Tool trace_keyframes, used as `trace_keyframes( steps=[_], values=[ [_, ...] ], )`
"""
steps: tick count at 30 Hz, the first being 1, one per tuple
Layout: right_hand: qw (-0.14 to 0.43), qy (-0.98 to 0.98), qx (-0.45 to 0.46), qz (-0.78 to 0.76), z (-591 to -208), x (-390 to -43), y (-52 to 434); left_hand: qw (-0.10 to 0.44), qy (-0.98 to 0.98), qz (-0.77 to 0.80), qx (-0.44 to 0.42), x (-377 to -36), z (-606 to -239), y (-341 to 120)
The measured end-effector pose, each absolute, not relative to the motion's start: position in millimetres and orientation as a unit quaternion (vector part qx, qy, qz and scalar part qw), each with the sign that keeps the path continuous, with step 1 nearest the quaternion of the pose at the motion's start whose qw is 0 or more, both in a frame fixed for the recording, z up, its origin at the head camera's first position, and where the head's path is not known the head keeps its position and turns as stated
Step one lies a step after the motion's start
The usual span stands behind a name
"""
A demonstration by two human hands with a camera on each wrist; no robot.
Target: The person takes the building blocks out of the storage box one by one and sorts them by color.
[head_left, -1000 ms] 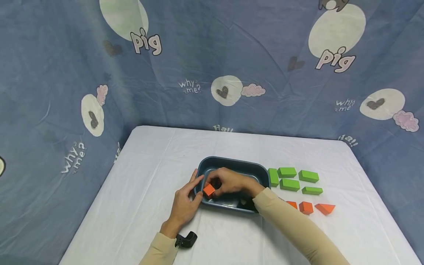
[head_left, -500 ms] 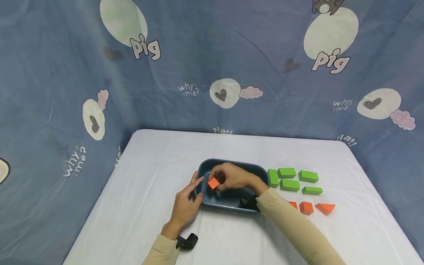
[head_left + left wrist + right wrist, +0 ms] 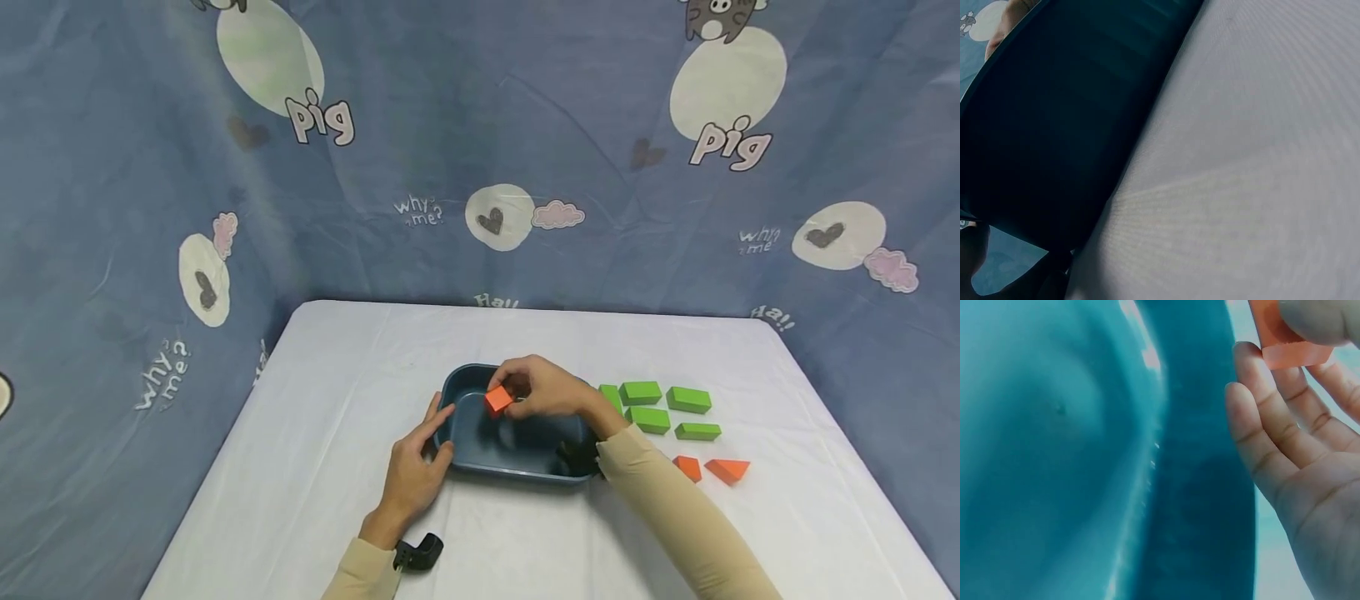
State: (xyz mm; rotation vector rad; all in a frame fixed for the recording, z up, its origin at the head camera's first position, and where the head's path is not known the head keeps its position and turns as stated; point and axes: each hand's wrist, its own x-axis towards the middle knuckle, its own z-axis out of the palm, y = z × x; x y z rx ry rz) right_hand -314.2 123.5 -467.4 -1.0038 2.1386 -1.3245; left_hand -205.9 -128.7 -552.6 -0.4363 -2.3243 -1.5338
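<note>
- Right hand (image 3: 543, 390) pinches an orange block (image 3: 497, 400) in its fingertips, above the far left part of a dark blue tub (image 3: 517, 471).
- Left hand (image 3: 415, 471) rests on the white table (image 3: 337, 392) with fingers straight, touching the tub's left rim.
- Right of the tub lie 5 green blocks (image 3: 687, 399), with 2 orange blocks (image 3: 726, 470) nearer the front edge.
- Open table lies left and behind.

green blocks (image 3: 660, 406) right of bin (image 3: 480, 446)
</note>
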Motion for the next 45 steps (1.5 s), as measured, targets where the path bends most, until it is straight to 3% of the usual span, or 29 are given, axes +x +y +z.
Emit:
trace_keyframes(
  steps=[17,45],
  values=[
    [0.157,0.786,-0.284,-0.526,-447,-311,197,0.178,-0.808,-0.538,-0.161,-206,-557,-128],
    [0.074,0.832,-0.143,-0.531,-449,-282,336,0.189,-0.803,-0.537,-0.177,-208,-560,-124]
  ],
)
